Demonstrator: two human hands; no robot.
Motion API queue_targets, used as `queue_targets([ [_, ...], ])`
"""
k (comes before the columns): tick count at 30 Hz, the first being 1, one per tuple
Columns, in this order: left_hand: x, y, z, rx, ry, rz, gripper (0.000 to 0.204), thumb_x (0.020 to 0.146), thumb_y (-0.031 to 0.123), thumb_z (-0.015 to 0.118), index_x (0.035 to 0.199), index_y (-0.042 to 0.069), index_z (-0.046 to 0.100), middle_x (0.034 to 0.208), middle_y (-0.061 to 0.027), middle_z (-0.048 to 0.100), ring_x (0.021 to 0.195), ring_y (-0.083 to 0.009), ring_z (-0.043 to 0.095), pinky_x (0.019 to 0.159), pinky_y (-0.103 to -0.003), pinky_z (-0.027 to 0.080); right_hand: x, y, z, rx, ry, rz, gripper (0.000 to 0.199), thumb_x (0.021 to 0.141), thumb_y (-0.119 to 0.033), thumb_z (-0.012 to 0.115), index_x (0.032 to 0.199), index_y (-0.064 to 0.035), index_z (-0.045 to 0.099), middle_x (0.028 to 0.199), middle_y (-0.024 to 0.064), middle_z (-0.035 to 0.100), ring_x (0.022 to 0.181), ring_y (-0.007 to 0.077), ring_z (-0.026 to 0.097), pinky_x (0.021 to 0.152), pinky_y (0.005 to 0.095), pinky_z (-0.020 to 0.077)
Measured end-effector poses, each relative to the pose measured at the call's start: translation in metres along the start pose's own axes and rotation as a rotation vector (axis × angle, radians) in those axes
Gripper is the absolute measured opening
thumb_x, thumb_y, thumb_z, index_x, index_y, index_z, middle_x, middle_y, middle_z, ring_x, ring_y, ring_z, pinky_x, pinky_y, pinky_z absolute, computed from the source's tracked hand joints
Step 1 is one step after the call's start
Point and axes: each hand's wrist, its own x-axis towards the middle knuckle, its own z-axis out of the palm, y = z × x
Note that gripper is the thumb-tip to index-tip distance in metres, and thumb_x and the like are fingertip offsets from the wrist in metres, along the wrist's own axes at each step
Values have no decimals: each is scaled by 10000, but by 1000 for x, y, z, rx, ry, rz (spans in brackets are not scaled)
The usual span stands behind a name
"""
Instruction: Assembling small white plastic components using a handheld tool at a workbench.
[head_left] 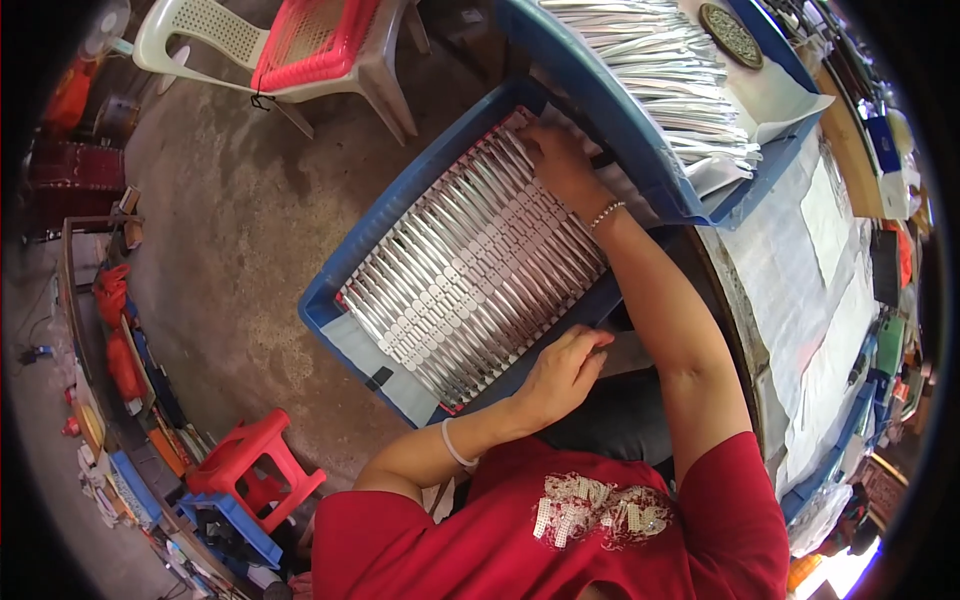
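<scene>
Metal pieces, rowed in blue bin, right hand at one end

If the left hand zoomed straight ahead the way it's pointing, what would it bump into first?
Probably the right forearm: the left hand points toward the upper right of the picture, where that arm crosses. Depth is hard to tell, though, so it might pass underneath.

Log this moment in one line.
right hand: at tray far end, grip unclear | left hand: by tray's near side, nothing visibly held | tray: metal pieces | bin: silvery strips
</scene>
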Motion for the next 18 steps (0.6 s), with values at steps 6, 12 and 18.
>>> queue_targets([
  [6,3,5,10,-64,-8,-16,210,870,47,576,1072,-8,589,947,-167,594,835,-327,626,723,-376,499,-27,-3,-26,-119,106,-54,174,854,-66,575,984,-57,690,925,175,669,889,334,652,797,390,505],
  [12,-12,6,14,9,-61,-39,204,881,57,585,1072,-3,625,939,-165,629,852,-295,653,738,-343,512,-162,-114,-167,179,-101,26,183,843,7,604,1025,21,622,932,172,622,866,330,627,726,347,495],
  [18,-40,-2,56,282,-331,-5,478,913,257,578,1309,17,461,1291,-213,502,1154,-377,528,953,-443,445,-362,-118,-239,-91,48,754,260,868,-31,612,1118,28,573,964,188,587,835,327,618,727,352,491],
])
